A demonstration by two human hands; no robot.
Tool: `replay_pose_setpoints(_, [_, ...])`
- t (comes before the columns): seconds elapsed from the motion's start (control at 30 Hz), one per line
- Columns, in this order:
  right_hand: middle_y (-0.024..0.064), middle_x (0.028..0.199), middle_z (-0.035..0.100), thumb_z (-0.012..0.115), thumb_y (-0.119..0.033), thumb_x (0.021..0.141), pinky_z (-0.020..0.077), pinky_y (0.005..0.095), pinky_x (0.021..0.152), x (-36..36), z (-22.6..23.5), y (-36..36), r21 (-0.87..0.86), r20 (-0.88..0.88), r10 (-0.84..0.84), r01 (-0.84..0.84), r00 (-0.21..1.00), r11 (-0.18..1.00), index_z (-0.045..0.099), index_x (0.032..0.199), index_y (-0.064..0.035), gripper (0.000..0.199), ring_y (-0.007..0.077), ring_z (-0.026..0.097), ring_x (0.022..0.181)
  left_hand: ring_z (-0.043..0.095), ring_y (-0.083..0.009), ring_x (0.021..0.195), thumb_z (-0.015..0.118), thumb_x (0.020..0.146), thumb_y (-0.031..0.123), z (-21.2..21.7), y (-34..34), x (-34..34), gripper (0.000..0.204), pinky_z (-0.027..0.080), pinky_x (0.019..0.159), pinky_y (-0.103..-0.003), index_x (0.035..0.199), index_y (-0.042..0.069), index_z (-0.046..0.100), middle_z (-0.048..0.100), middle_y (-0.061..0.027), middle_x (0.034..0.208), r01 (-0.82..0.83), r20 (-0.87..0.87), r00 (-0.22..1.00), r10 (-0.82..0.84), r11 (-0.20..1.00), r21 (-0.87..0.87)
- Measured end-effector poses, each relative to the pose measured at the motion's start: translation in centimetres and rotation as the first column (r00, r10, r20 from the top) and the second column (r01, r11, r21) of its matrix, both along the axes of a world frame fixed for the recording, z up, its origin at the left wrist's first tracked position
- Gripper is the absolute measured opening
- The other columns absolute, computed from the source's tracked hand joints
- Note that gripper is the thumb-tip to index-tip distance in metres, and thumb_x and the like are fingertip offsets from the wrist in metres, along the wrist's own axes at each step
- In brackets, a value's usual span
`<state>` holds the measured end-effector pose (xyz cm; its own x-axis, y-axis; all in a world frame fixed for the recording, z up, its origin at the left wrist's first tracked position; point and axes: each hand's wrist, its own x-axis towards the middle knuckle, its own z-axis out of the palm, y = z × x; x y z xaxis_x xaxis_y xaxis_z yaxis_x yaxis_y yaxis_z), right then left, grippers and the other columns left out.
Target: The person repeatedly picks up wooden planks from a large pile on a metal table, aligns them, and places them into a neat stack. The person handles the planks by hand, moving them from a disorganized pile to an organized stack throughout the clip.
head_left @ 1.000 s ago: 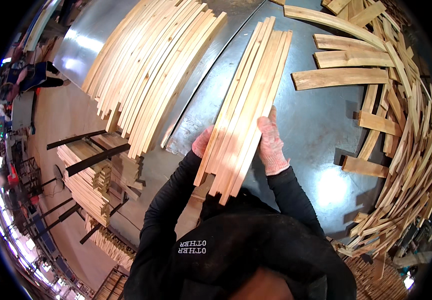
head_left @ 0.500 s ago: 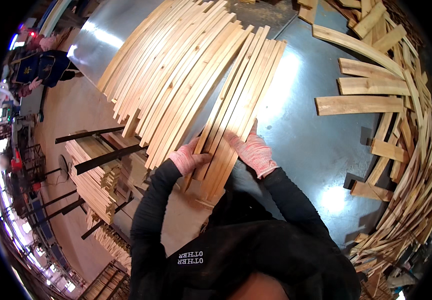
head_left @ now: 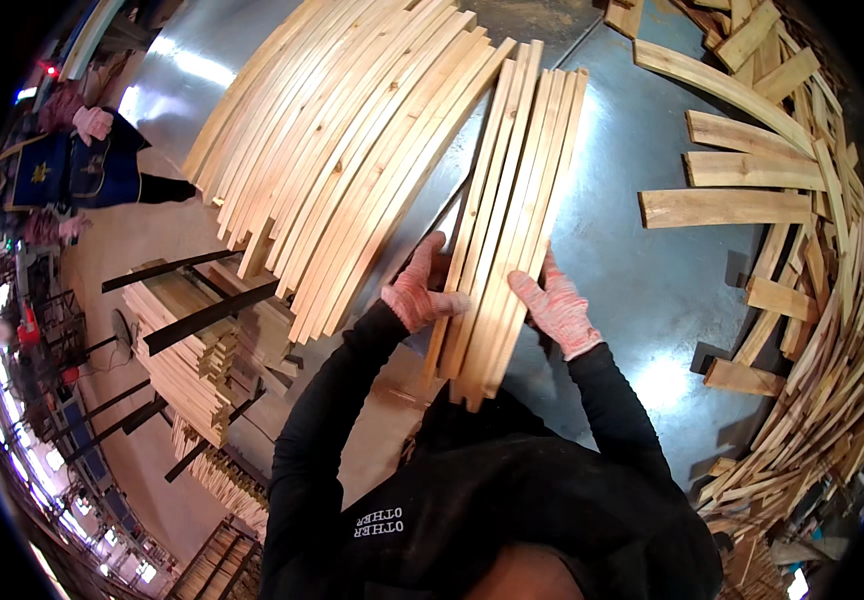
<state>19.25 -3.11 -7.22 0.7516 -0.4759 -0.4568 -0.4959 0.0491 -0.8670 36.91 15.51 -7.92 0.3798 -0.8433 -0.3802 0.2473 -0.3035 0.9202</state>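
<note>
Between my two hands lies a bundle of long, pale wooden strips (head_left: 512, 220), side by side, with their near ends jutting past the metal table's edge toward my body. My left hand (head_left: 420, 288), in a pinkish knit glove, grips the bundle's left side with the thumb over the top. From the right, my right hand (head_left: 556, 304), gloved alike, clasps the other side, thumb on top. The undersides and some fingers are hidden by the wood. Left of the bundle, a wide row of similar strips (head_left: 342, 150) rests on the table, a narrow wedge-shaped gap between them.
Short boards (head_left: 727, 208) and a tangled heap of thin offcuts (head_left: 832, 350) cover the right side of the metal table (head_left: 612, 270). At left, black metal bars (head_left: 212, 315) jut out beside stacked strips (head_left: 177, 345). Another person (head_left: 82, 165) in a dark apron stands at far left.
Both hands have shifted the bundle to the right, widening its gap from the row. The strips sit closer together at their near ends. The other person has moved nearer.
</note>
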Motion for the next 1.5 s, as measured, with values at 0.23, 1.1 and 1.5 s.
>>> replay_pose_setpoints(0.23, [0.0194,0.131,0.059,0.063,-0.034,0.096,0.0442,0.0325,0.099,-2.7,1.7,-1.3,-0.021,-0.132,0.032,-0.035,0.991,0.999,0.035,0.147,0.0024,0.069,0.0203,0.055,0.121,0.051,-0.0232,0.126,0.078,0.079,0.024,3.5,-4.8,-1.3,0.090,0.043,0.104,-0.035,0.151,0.005,0.027,0.052,-0.0167,0.138,0.192,0.314,0.881,-0.354,0.874,0.446])
replay_pose_setpoints(1.1, [0.0268,0.113,0.062,0.052,-0.057,0.089,0.0464,0.0469,0.094,4.6,0.3,-1.0,-0.488,-0.183,0.080,-0.161,0.980,0.858,0.041,0.140,-0.0001,0.077,0.0372,0.062,0.106,0.064,-0.0405,0.096,0.062,0.077,0.025,9.0,4.4,15.8,0.062,0.052,0.083,-0.047,0.134,0.004,0.050,0.065,-0.0243,0.110,-0.418,0.813,0.122,-0.569,0.713,0.562])
replay_pose_setpoints(1.5, [0.0158,0.123,0.060,0.060,-0.024,0.091,0.0449,0.0340,0.096,-10.4,7.8,-20.4,0.103,0.180,-0.901,0.904,0.394,0.415,0.047,0.133,0.0042,0.052,0.0215,0.056,0.110,0.051,-0.0397,0.119,0.066,0.075,0.032,8.2,-47.1,2.6,0.076,0.041,0.103,-0.046,0.139,0.003,0.037,0.051,-0.0183,0.134,0.343,0.975,-0.112,-0.190,0.914,0.217])
